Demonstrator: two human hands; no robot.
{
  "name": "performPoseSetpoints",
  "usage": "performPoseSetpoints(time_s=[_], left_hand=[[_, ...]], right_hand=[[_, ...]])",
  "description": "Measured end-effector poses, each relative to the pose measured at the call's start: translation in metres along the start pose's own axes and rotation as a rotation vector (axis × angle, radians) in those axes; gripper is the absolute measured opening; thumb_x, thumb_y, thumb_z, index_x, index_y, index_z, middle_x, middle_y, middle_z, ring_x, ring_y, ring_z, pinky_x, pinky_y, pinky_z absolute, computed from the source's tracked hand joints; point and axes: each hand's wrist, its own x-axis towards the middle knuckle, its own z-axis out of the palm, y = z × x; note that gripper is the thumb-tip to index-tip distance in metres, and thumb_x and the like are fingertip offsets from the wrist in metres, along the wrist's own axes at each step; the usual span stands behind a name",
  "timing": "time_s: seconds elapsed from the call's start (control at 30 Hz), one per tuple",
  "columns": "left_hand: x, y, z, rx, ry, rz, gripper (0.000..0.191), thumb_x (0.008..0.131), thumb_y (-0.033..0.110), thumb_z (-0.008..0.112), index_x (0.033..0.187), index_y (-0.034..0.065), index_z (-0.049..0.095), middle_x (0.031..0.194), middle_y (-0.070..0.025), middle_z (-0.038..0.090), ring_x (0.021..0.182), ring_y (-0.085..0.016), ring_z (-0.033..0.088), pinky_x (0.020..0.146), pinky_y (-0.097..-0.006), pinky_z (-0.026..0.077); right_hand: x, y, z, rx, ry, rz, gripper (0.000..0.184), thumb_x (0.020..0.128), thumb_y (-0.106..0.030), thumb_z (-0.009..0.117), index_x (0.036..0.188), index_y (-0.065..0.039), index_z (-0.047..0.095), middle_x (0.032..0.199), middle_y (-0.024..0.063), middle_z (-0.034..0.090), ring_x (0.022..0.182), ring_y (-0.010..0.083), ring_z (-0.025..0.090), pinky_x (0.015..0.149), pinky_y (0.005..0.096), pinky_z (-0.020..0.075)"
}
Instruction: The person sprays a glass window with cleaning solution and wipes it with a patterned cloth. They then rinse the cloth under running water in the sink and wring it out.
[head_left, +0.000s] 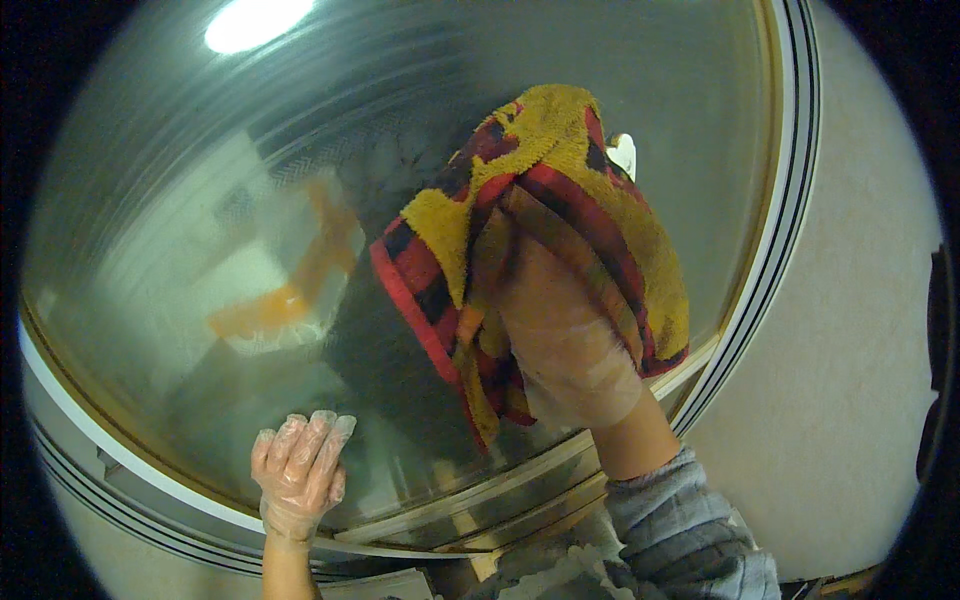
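My right hand, in a thin clear plastic glove, presses a red, black and mustard-yellow cloth against a large smooth pane. Folds of the cloth hide its fingers. Streaks and reflections cover the pane, among them an orange shape at the left. Lower left, my left hand, gloved the same way, has its fingers extended near the pane's lower edge and holds nothing. Whether it touches the pane cannot be told.
A pale frame with dark lines borders the pane at the right and curves along the lower left. A small white object shows beside the cloth. Beyond the frame lies a light wall-like surface. Pale rails run below the pane.
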Motion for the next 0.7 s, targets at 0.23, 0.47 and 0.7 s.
performPoseSetpoints(time_s=[0.23,0.47,0.7], left_hand=[[0.000,0.001,0.002,-0.069,-0.007,-0.016,0.035,0.080,0.016,0.057,0.114,0.0148,0.064,0.124,-0.0035,0.055,0.117,-0.026,0.047,0.094,-0.0449,0.039],[0.005,0.002,0.000,-0.057,-0.005,0.002,0.035,0.076,0.017,0.058,0.110,0.0154,0.065,0.122,-0.0024,0.056,0.116,-0.025,0.047,0.087,-0.0433,0.041],[0.001,0.003,0.002,-0.053,0.003,0.005,0.031,0.078,0.018,0.057,0.108,0.0153,0.066,0.121,-0.0029,0.056,0.114,-0.026,0.048,0.084,-0.0447,0.042]], right_hand=[[-0.032,-0.013,-0.043,0.169,0.001,0.243,0.038,0.076,-0.002,0.060,0.114,-0.004,0.058,0.117,0.0147,0.057,0.111,0.0334,0.053,0.093,0.0377,0.0434],[0.070,-0.034,-0.110,0.312,0.077,0.224,0.036,0.077,-0.002,0.060,0.113,-0.005,0.058,0.117,0.0142,0.057,0.112,0.0330,0.054,0.093,0.0371,0.0434],[0.118,-0.058,-0.120,-0.456,-0.363,-0.255,0.038,0.075,0.005,0.057,0.112,-0.004,0.059,0.114,0.0158,0.059,0.109,0.0338,0.055,0.092,0.0372,0.0442]])
